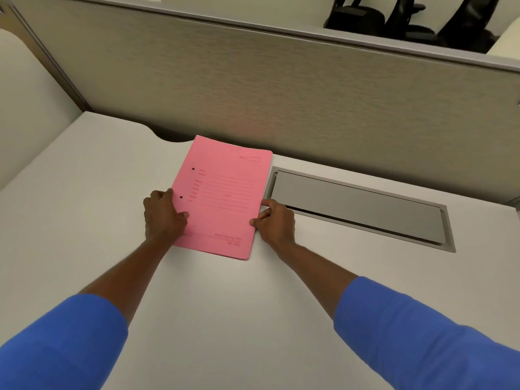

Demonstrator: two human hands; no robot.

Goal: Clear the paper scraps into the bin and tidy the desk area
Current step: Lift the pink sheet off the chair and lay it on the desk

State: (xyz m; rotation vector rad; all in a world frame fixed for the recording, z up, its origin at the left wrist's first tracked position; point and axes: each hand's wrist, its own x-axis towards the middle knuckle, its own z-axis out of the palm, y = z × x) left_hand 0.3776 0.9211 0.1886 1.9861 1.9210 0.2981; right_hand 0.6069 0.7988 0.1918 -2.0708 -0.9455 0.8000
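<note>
1. The left hand [163,213] rests on the left edge of the pink folder [222,195], fingers curled along the edge and thumb pressed flat on the cover.
2. The right hand [274,222] grips the folder's right edge, fingers bent against it and thumb tip touching the cover.
3. The folder lies flat on the white desk [225,319], tilted slightly clockwise, its far end near the partition [281,94] at 12 o'clock.
4. At 3 o'clock of the folder, just beside it, a grey cable hatch [357,205] sits recessed in the desk.
5. Blue sleeves [422,339] cover both forearms.
6. Black chairs [394,18] stand beyond the partition.
</note>
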